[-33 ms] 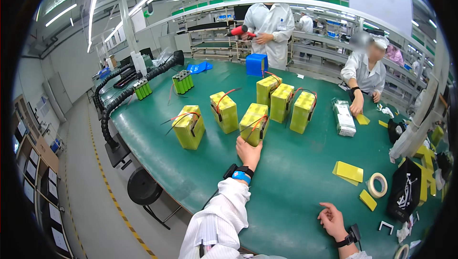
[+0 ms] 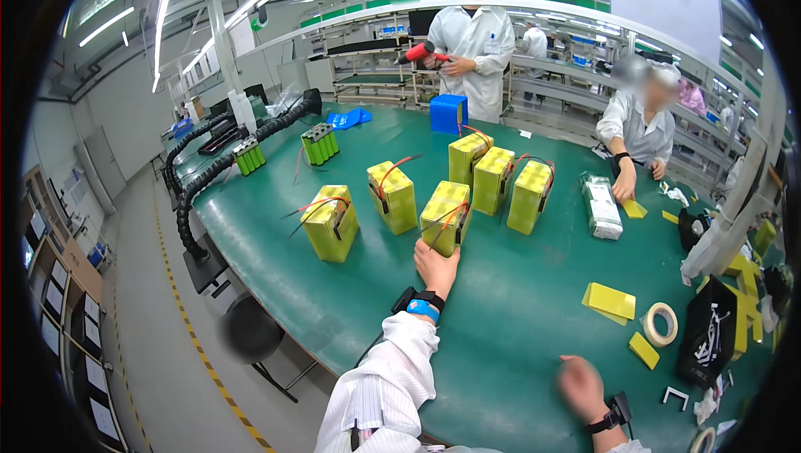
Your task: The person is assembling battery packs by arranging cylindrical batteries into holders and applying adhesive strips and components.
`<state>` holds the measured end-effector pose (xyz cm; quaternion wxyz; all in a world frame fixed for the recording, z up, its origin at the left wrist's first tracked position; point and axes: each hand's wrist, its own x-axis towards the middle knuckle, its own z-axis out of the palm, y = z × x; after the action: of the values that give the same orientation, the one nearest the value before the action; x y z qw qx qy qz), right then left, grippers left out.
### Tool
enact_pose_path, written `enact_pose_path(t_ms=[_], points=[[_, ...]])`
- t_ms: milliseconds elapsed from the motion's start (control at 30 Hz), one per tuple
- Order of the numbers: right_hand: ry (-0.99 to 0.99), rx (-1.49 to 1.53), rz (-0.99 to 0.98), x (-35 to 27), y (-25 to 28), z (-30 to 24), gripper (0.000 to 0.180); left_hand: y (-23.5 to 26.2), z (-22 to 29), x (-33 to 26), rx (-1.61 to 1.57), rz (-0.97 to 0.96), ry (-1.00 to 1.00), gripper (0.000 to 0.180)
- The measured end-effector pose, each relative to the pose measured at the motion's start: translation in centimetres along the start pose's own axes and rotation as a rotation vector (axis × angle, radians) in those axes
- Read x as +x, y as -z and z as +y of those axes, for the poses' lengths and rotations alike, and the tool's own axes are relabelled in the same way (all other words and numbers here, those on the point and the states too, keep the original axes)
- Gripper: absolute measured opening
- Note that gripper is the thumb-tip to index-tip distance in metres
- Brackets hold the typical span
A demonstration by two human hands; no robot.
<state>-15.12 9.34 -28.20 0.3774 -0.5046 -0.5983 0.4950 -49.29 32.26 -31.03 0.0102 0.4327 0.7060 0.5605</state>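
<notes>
My left hand grips the lower near side of a yellow-wrapped battery pack, its fingertips partly hidden against the pack. The pack stands upright on the green table, with red and black leads on its face. To its left are two similar packs, one nearer and one farther. Behind and right of it stand three more: a rear pack, a middle pack and a right pack. My right hand rests above the near table area, blurred, fingers loosely apart and holding nothing.
Green cell blocks, a blue block and a black flexible hose lie farther back. On the right are yellow sheets, a tape roll and a black bin. One co-worker holds a red heat gun; another reaches beside a silver-wrapped block.
</notes>
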Motion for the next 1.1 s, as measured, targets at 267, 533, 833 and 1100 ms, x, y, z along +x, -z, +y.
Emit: enact_pose_path(t_ms=[267,533,833,1100], points=[[-0.014,0.027,0.028,-0.3,0.2,0.2,0.033,4.0,-8.0,3.5,0.146,-0.330,-0.184,0.082],[0.008,0.003,0.083,-0.2,0.0,0.4,0.030,2.5,-9.5,11.2,0.384,-0.090,-0.019,0.079],[0.039,-0.097,0.203,-0.2,-0.6,0.6,0.027,0.1,-11.6,14.9,0.188,-0.122,-0.176,0.048],[0.045,-0.128,0.278,-0.4,-1.5,1.2,0.023,-5.1,-13.5,20.9,0.191,-0.032,-0.104,0.055]])
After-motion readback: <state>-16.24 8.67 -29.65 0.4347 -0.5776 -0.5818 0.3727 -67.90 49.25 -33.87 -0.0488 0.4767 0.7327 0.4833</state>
